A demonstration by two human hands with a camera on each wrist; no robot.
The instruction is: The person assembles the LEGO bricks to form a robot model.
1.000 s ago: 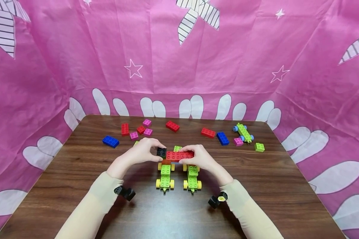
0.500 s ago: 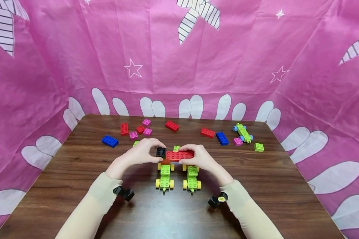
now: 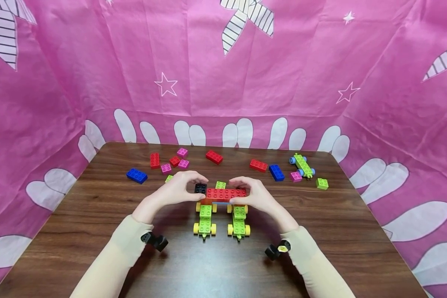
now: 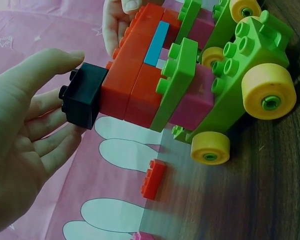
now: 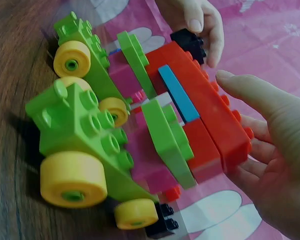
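My left hand (image 3: 176,190) holds a black brick (image 4: 85,97) between thumb and fingers, at the left end of the top row of red bricks (image 3: 216,194). My right hand (image 3: 258,196) is around the right end of that row, thumb and fingers spread; in the right wrist view its thumb (image 5: 250,92) stands off the red studs. Under the red row sit a thin blue piece (image 5: 179,92), flat green bricks (image 4: 177,82) and magenta bricks (image 4: 195,97). Two green wheeled bases (image 3: 205,223) with yellow wheels (image 4: 269,91) carry the model side by side on the table.
Loose bricks lie across the back of the wooden table (image 3: 97,231): blue bricks (image 3: 137,176), red bricks (image 3: 214,157), pink bricks (image 3: 166,168) and a green brick (image 3: 322,183). A green base with blue wheels (image 3: 302,165) is at the back right. Pink cloth (image 3: 208,99) surrounds the table.
My right hand has opened and shifted right, uncovering more of the red row's right end. The left hand stays at the black brick; the model is almost unmoved.
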